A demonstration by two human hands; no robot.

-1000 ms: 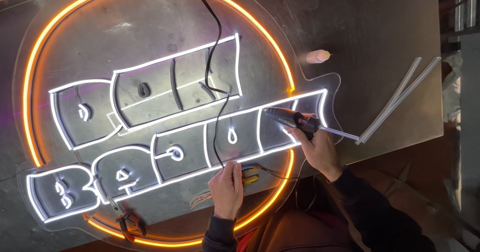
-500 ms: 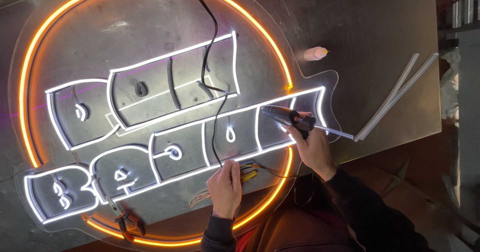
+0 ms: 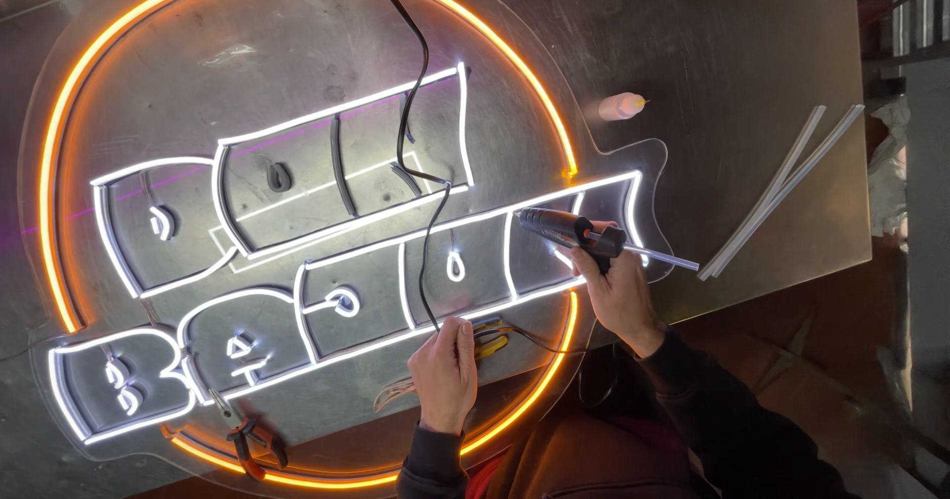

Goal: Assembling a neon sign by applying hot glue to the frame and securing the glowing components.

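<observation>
The right hand [image 3: 621,296] grips a black glue gun [image 3: 569,230] by its handle, a clear stick trailing behind, nozzle over the glowing white strip lettering [image 3: 396,251] on the clear acrylic sign panel [image 3: 653,157]. The left hand [image 3: 445,372] pinches thin black cable [image 3: 424,212] near the orange ring. The strip looks soft and bendable; the gun is probably light and rigid, best held by its handle.

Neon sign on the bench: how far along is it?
Done, by the look of it: the orange ring and white letter outlines are lit on the clear backing panel. In hand: the right hand holds a glue gun over the lower letters, while the left hand pinches wires at the bottom edge. Left: the loose black cable across the face, and spare strips unused.
</observation>
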